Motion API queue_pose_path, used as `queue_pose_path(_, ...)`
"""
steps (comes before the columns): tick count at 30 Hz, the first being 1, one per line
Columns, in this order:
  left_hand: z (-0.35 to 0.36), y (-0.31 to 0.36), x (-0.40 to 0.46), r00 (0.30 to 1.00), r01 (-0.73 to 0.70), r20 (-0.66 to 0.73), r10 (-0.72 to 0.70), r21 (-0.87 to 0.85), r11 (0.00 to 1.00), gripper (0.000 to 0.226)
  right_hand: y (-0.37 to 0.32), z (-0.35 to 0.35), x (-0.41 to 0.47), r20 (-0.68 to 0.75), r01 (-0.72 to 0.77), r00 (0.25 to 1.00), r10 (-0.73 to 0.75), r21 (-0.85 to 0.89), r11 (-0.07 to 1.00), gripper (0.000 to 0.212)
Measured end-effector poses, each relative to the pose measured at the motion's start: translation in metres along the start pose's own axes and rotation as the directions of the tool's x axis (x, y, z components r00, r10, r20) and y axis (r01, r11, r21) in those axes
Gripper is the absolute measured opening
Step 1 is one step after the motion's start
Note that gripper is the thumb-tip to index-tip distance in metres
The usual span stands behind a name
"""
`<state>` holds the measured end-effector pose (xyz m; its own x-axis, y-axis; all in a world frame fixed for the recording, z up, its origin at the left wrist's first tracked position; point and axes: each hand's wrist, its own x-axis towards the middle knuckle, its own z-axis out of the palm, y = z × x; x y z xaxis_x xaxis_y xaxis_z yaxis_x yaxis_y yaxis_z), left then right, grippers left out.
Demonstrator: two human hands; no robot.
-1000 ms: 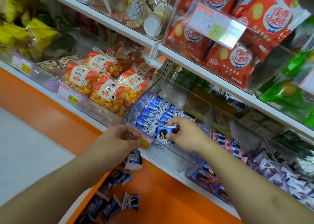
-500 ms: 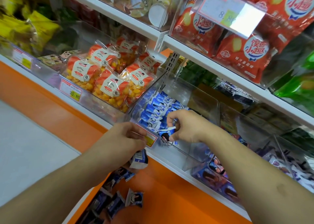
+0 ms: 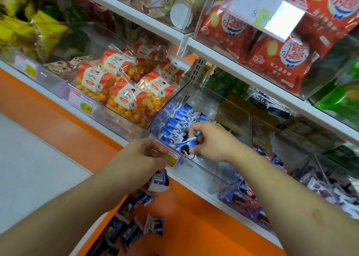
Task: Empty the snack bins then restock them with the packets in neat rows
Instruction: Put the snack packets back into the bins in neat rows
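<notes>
A clear plastic snack bin (image 3: 202, 175) sits on the lower shelf, its left half filled with blue-and-white cookie packets (image 3: 175, 125) lined in a row. My right hand (image 3: 210, 142) is inside the bin and pinches one blue packet (image 3: 189, 148) at the front of that row. My left hand (image 3: 139, 158) hovers at the bin's front edge by the red price tag (image 3: 171, 155), gripping another blue packet (image 3: 159, 181) that hangs below the fingers. The bin's right half shows bare plastic.
Several loose blue packets (image 3: 136, 222) lie piled below on the orange ledge. A bin of orange crisp bags (image 3: 124, 92) stands to the left, a bin of dark blue packets (image 3: 250, 203) to the right. Red snack bags (image 3: 281, 57) fill the shelf above.
My right hand has lifted slightly and shifted back along the row while still holding its packet. The left hand stays at the bin's front edge with its packet. The view has tilted.
</notes>
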<state>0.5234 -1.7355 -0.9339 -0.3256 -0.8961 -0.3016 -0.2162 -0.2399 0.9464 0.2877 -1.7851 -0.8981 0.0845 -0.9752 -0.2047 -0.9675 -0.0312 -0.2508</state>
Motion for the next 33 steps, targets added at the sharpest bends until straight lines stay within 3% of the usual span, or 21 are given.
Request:
queue_pose_path(4, 0.000, 0.001, -0.001, 1.000, 0.012, -0.001, -0.012, -0.024, 1.000, 0.012, 0.003, -0.003, -0.003, -0.067, -0.002, 0.998, 0.009, 0.095, 0.995, 0.029)
queue_pose_path(12, 0.004, 0.002, -0.002, 1.000, 0.020, -0.005, -0.020, -0.028, 0.999, 0.012, 0.008, -0.006, -0.012, 0.075, -0.063, 0.995, 0.069, -0.080, 0.995, 0.032)
queue_pose_path(21, 0.001, 0.000, -0.002, 1.000, 0.022, 0.014, -0.021, -0.091, 0.996, 0.017, 0.006, 0.022, -0.004, -0.001, -0.070, 0.998, 0.070, -0.081, 0.994, 0.023)
queue_pose_path(24, 0.001, 0.001, 0.000, 0.999, 0.003, 0.038, 0.002, -0.135, 0.991, 0.031, 0.011, 0.014, -0.008, -0.004, -0.081, 0.997, 0.081, 0.007, 0.997, 0.020)
queue_pose_path(27, 0.001, 0.003, 0.002, 0.998, 0.002, 0.062, 0.014, -0.249, 0.968, 0.046, 0.011, 0.002, -0.021, -0.146, -0.051, 0.987, 0.069, 0.120, 0.991, 0.012)
queue_pose_path(30, 0.002, 0.005, -0.002, 0.995, -0.042, 0.076, 0.070, -0.320, 0.947, 0.058, -0.002, -0.006, -0.050, -0.234, 0.070, 0.972, 0.016, 0.353, 0.933, 0.040)
queue_pose_path(33, 0.004, 0.007, -0.011, 0.986, -0.102, 0.099, 0.134, -0.274, 0.956, 0.056, -0.024, -0.007, -0.086, -0.099, 0.175, 0.984, -0.145, 0.508, 0.843, 0.055)
